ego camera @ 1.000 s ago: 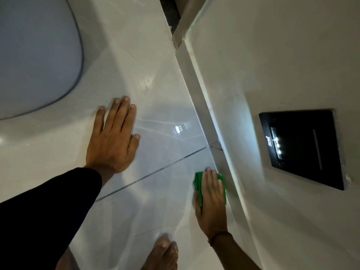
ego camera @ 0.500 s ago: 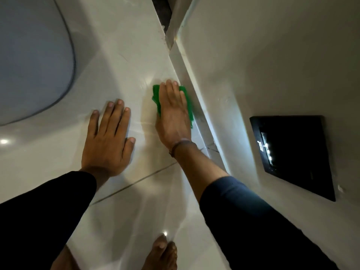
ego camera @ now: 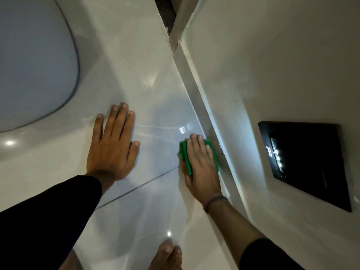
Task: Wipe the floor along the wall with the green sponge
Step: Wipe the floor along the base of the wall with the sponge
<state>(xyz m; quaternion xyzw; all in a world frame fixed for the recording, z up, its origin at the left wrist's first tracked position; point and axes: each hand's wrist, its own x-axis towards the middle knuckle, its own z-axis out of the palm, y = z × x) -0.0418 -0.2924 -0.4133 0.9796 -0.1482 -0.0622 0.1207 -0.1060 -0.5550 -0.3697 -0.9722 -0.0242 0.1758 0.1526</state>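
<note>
The green sponge (ego camera: 186, 157) lies flat on the glossy white tiled floor (ego camera: 148, 90), right beside the skirting (ego camera: 196, 98) at the foot of the wall (ego camera: 263, 65). My right hand (ego camera: 201, 168) presses down on it with fingers stretched forward, so only the sponge's left and front edges show. My left hand (ego camera: 112, 145) rests palm down on the floor to the left, fingers spread, holding nothing. A dark grout line (ego camera: 136, 189) runs between the two hands.
A black panel with small lit dots (ego camera: 305, 162) is set in the wall at the right. A large rounded pale blue-grey object (ego camera: 33, 61) fills the upper left. A bare foot (ego camera: 167, 256) stands at the bottom. A dark gap (ego camera: 167, 14) opens at the wall's far end.
My right hand has pulled the sponge back along the skirting toward me, after having pushed it forward half a second ago. My left hand has stayed planted.
</note>
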